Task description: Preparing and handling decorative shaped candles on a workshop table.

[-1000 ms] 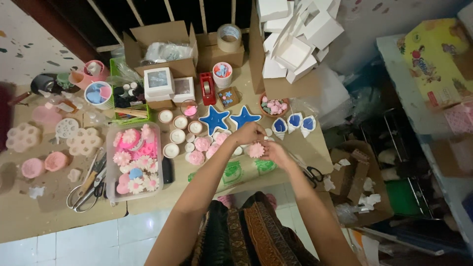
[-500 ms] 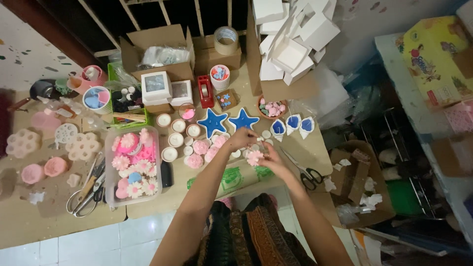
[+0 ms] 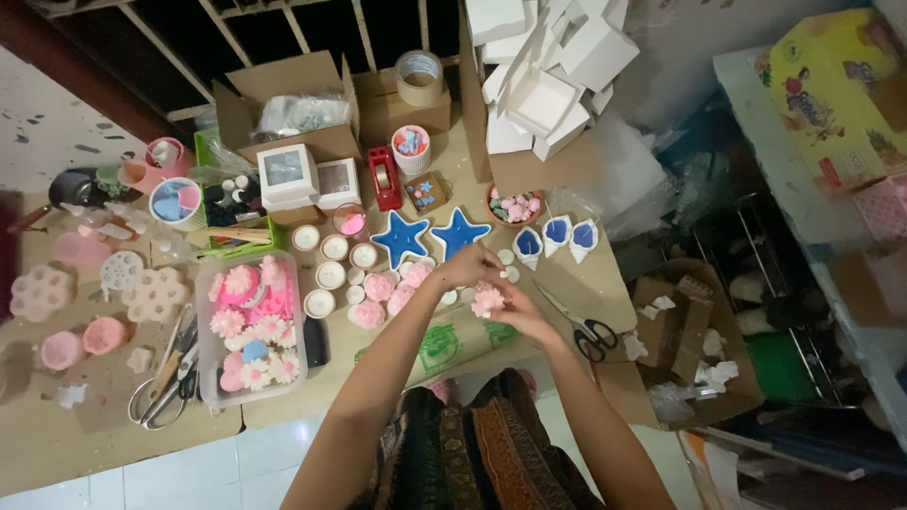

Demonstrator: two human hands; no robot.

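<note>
Right hand (image 3: 527, 310) over table's near edge, fingers clasped around pink flower piece (image 3: 488, 301). Left hand (image 3: 470, 266) just beyond, fingertips pinched on flower's top; both hands grasping it, held above table (image 3: 94, 416). Black-handled scissors (image 3: 586, 331) right of hands, near table's right edge. Clear tub of pink and white flowers (image 3: 252, 326) left, by near edge. Two blue star dishes (image 3: 430, 236) behind hands. Stacked white boxes (image 3: 548, 85) at far right corner.

- one head-worn view, looking steeply down from above onto the tabletop (image 3: 94, 416).
- moderately near: both forearms rise from the lower edge to the hands mid-frame.
- floor at right.
</note>
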